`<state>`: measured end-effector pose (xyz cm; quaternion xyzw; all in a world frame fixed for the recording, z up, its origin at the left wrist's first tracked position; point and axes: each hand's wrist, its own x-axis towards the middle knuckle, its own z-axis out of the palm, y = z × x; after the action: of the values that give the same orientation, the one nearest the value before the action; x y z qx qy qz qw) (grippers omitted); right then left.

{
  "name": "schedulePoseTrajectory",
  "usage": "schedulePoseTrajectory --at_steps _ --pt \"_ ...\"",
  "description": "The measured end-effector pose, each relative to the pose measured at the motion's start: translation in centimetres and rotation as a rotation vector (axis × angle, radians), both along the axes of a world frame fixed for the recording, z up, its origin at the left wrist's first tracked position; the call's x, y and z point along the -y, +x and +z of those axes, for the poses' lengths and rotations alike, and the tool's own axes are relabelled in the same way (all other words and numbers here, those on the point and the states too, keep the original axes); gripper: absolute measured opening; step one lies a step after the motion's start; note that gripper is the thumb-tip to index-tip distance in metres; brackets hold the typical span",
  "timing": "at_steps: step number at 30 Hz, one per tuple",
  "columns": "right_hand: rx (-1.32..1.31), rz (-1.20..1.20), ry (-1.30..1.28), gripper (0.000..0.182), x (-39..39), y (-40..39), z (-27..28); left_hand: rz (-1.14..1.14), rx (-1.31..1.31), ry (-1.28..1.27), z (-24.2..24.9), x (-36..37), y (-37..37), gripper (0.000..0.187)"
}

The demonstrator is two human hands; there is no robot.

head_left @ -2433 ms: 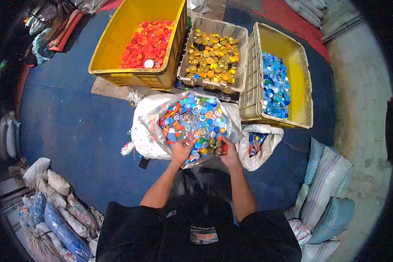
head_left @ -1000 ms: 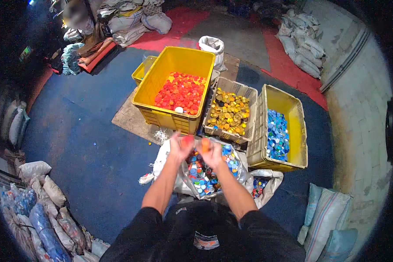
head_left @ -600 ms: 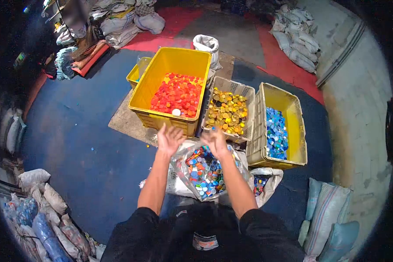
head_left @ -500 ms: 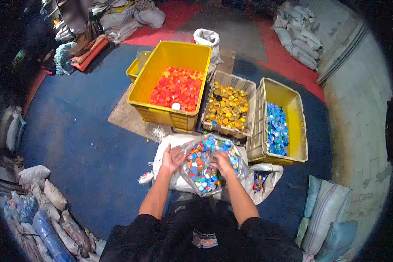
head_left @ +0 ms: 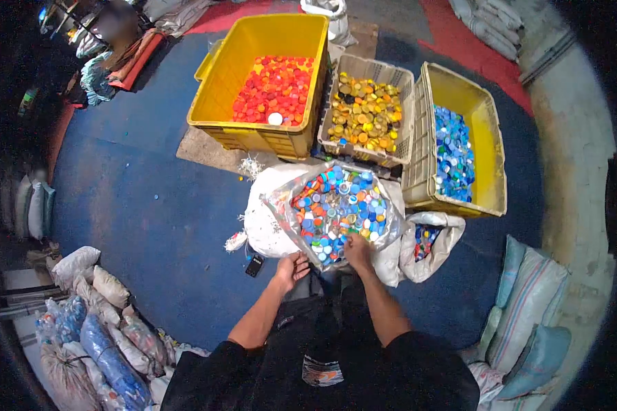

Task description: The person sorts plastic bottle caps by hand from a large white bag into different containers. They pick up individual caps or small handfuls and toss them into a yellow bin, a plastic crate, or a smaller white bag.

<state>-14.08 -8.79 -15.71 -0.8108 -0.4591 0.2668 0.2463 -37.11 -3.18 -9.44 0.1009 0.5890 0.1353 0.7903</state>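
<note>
A clear plastic bag [head_left: 281,210] spread open in front of me holds mixed bottle caps [head_left: 330,220], mostly blue with some red, white, green and orange. At the bag's near edge, my right hand [head_left: 358,251] has its fingers drawn together over the caps; what they grip, if anything, is hidden. My left hand [head_left: 293,268] is beside the bag's near left corner, fingers curled inward, and I cannot make out anything in them. A full white sack [head_left: 264,229] lies under and left of the bag.
Beyond the bag stand a yellow bin [head_left: 253,135] of red caps, a crate [head_left: 408,103] of yellow caps and a yellow bin [head_left: 493,157] of blue caps. A small white sack [head_left: 448,248] is at right. A dark phone-like device [head_left: 254,265] lies left.
My left hand has left the bag's left side, come nearer me and curled. My right hand has moved from mid-bag to its near edge. The view has tilted down.
</note>
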Motion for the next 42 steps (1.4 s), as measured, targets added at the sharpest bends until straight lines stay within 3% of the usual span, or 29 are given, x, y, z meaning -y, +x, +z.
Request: schedulePoseTrajectory --at_steps 2,4,16,28,31,33,36,39,42 --pt "-0.028 0.025 0.176 0.020 -2.2 -1.1 3.6 -0.019 -0.020 0.012 0.1 0.3 0.6 0.026" --pt "-0.029 0.102 0.135 0.033 -3.7 -1.6 1.6 -0.029 -0.035 0.036 -0.3 0.9 0.9 0.026" --pt "0.264 0.259 0.237 0.033 -8.8 -4.6 0.7 0.093 -0.033 0.007 -0.8 3.3 -0.3 0.020" --pt "0.040 0.113 0.278 0.024 -9.1 -4.4 -0.6 0.084 -0.110 0.043 -0.8 2.5 -0.3 0.019" --pt "-0.399 -0.080 0.126 0.026 -8.6 -3.7 0.0 0.046 -0.158 0.124 -0.3 1.8 0.5 0.017" --pt "-0.612 -0.226 0.141 0.025 -7.9 -2.7 -1.5 -0.019 -0.210 0.200 -0.1 1.1 1.3 0.015" --pt "-0.946 -0.419 0.205 0.021 -6.0 -1.5 2.2 -0.090 -0.252 0.398 -1.0 -0.3 2.9 0.014" --pt "-1.292 -0.505 0.188 0.012 -3.5 0.6 2.6 -0.243 -0.463 0.754 -2.6 -2.5 5.1 0.016" --pt "-1.720 -0.631 0.346 0.010 -0.4 2.2 1.9 -0.415 -0.677 1.070 -3.3 -4.8 7.0 0.021"
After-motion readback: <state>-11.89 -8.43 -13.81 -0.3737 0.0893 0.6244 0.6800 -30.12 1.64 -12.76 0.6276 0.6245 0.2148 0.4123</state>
